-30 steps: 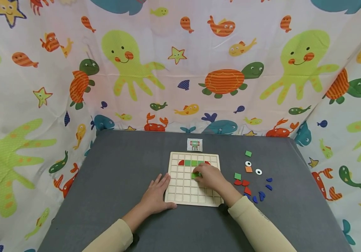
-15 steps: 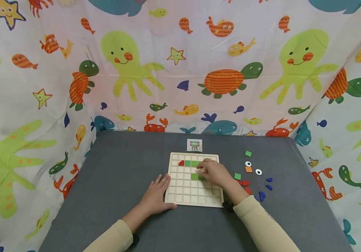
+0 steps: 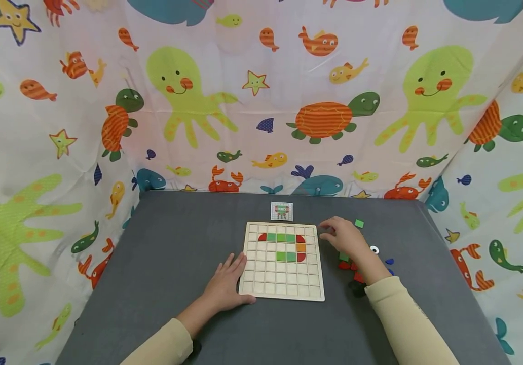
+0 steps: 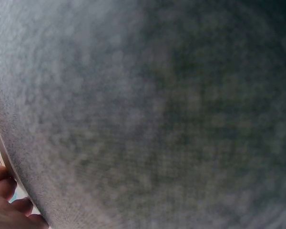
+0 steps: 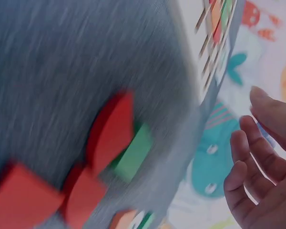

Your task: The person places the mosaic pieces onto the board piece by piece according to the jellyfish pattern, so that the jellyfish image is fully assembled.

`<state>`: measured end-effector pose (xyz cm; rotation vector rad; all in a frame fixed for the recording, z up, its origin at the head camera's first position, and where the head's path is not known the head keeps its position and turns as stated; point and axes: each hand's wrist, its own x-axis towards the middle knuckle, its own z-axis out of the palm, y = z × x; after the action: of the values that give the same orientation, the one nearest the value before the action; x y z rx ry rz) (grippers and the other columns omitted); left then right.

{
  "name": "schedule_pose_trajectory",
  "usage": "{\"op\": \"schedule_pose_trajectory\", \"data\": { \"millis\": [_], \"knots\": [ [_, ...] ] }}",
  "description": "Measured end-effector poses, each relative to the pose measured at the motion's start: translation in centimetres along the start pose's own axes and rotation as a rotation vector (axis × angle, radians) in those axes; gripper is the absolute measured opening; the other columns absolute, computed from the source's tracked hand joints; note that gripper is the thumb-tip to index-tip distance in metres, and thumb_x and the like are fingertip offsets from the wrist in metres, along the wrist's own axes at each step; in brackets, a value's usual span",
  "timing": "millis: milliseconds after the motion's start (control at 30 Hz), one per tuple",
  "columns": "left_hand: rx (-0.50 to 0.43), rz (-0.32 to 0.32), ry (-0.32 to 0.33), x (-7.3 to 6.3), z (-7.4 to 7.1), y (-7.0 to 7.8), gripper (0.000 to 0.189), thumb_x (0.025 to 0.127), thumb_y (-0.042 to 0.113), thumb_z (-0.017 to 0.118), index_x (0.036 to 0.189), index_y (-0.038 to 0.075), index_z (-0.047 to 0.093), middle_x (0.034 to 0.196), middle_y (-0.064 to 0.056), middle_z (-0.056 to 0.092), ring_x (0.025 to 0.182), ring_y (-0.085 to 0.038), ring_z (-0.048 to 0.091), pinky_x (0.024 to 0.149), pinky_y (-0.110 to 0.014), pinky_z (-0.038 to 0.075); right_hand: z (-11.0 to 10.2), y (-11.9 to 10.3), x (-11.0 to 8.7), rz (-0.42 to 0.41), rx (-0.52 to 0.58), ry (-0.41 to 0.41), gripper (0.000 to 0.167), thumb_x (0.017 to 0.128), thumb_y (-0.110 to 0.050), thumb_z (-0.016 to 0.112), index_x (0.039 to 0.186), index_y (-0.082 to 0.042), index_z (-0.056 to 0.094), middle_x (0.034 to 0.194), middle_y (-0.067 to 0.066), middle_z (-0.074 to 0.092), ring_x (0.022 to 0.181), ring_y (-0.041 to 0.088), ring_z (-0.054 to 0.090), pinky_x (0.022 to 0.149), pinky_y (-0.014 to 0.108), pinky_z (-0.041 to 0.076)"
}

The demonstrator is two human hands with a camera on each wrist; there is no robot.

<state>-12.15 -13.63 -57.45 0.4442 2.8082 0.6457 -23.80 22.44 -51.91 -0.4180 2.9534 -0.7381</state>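
A pale wooden grid board (image 3: pixel 266 281) lies on the grey table. In its upper cells sit green squares (image 3: pixel 281 238), red rounded pieces (image 3: pixel 301 257) and an orange square (image 3: pixel 301 248). My left hand (image 3: pixel 226 284) rests at the board's left edge, fingers spread and thumb by the near corner. The left wrist view catches only some of its fingertips (image 4: pixel 9 188). My right hand (image 3: pixel 345 238) is just right of the board, above the loose pieces. Its fingers are loosely bent and nothing shows between them in the right wrist view.
Right of the board lie loose green squares (image 3: pixel 359 223), a white ring (image 3: pixel 374 249), red pieces (image 3: pixel 358 277) and blue pieces (image 3: pixel 389 261). My right hand and forearm hide some. A small picture card (image 3: pixel 282 211) lies behind the board. A patterned curtain (image 3: pixel 252 45) surrounds the table.
My right hand has moved off the board to the right, leaving the red and orange pieces at the pattern's right side in sight. My left hand has stayed in place.
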Motion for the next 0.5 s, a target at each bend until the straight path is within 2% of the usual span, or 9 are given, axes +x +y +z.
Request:
{"op": "schedule_pose_trajectory", "data": {
  "millis": [200, 367, 500],
  "knots": [
    [-0.019, 0.012, -0.001, -0.1, 0.0, 0.1, 0.114, 0.076, 0.061, 0.080, 0.161, 0.009, 0.025, 0.168, -0.007, 0.023, 0.156, -0.035, 0.015, 0.121, -0.061, 0.019, -1.1, 4.1, 0.3, 0.086, 0.016, 0.036, 0.036, 0.093, -0.018, 0.074, 0.127, -0.005, 0.069, 0.116, 0.017, 0.067, 0.100, 0.033, 0.068, 0.081, 0.050, 0.057],
    [-0.009, 0.004, 0.010, 0.0, 0.0, -0.1, 0.113, 0.076, 0.062, 0.080, 0.161, 0.009, 0.026, 0.168, -0.006, 0.023, 0.156, -0.035, 0.014, 0.122, -0.060, 0.019, -1.6, 7.2, 1.2, 0.108, 0.000, 0.065, 0.038, 0.094, -0.017, 0.073, 0.129, -0.004, 0.067, 0.115, 0.021, 0.064, 0.098, 0.035, 0.064, 0.079, 0.051, 0.055],
    [-0.004, 0.004, -0.002, 0.1, 0.0, -0.1, 0.115, 0.076, 0.065, 0.079, 0.161, 0.010, 0.026, 0.168, -0.006, 0.022, 0.156, -0.034, 0.014, 0.122, -0.061, 0.020, -2.0, 9.1, 1.4, 0.153, -0.001, 0.082, 0.040, 0.095, -0.015, 0.070, 0.132, -0.002, 0.064, 0.123, 0.026, 0.058, 0.102, 0.039, 0.059, 0.084, 0.055, 0.053]
  ]
}}
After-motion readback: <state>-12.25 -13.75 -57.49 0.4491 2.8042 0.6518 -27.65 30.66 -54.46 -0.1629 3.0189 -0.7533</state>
